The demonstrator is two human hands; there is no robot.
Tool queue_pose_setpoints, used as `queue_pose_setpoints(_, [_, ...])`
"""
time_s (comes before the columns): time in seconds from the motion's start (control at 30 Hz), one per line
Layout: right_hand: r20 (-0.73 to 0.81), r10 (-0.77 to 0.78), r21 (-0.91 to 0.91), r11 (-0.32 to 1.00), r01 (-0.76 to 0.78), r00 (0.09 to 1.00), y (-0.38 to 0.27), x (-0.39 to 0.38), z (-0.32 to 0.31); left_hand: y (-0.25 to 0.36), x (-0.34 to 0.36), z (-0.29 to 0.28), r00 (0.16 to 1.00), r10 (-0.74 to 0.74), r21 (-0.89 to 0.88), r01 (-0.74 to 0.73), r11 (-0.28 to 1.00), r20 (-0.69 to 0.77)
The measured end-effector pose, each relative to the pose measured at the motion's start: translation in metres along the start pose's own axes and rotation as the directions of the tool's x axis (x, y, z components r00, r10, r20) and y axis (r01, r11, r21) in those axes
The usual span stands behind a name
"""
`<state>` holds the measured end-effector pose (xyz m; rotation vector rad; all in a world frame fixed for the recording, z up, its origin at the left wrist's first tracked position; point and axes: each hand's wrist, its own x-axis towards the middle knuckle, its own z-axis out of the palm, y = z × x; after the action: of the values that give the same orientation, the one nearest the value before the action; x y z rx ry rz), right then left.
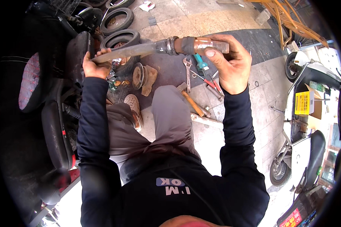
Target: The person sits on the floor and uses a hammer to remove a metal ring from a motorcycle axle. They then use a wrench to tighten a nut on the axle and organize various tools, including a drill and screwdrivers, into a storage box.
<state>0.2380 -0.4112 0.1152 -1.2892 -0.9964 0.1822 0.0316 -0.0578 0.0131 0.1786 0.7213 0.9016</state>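
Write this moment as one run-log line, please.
left hand: holds long tube, left end | right hand: holds its right end | below: wrench

The head-worn fisheye looks down; hands (235, 70) near.

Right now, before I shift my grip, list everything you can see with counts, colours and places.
Metal tube: one, grey, brownish right end, across both hands
Tyres: at least three, black, upper left
Wheel rim: one, grey, below tyres
Stone: one, tan, beside rim
Adjustable wrench: one, silver, centre floor
Teal tool: one, right of wrench
Pliers: one pair, red-handled, near wrench
Hammer: one, wooden-handled, beside knee
Scooter: at least one, white, right
Box: one, yellow, on scooter
Cushion: one, reddish pattern, far left
Shoe: one, pale, lower centre-left
Left hand: one, black-sleeved, tube's left end
Right hand: one, black-sleeved, tube's right end
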Motion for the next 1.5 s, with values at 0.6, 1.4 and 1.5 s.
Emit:
queue_pose_setpoints(0.6, [0.526,0.115,-0.49,0.851,0.19,0.842,0.057,0.088,0.114,-0.126,0.005,-0.036,0.653,-0.389,0.756,-0.61,0.238,0.65])
queue_pose_setpoints(1.4, [0.581,-0.07,-0.56,0.688,0.461,0.811,-0.027,0.03,0.03,-0.045,-0.087,0.036,0.368,-0.392,0.167,-0.872,-0.461,0.843])
queue_pose_setpoints(1.5, [0.646,-0.165,-0.536,0.598,0.597,0.746,-0.02,0.039,0.038,-0.043,-0.077,0.032,0.373,-0.396,0.195,-0.886,-0.422,0.839])
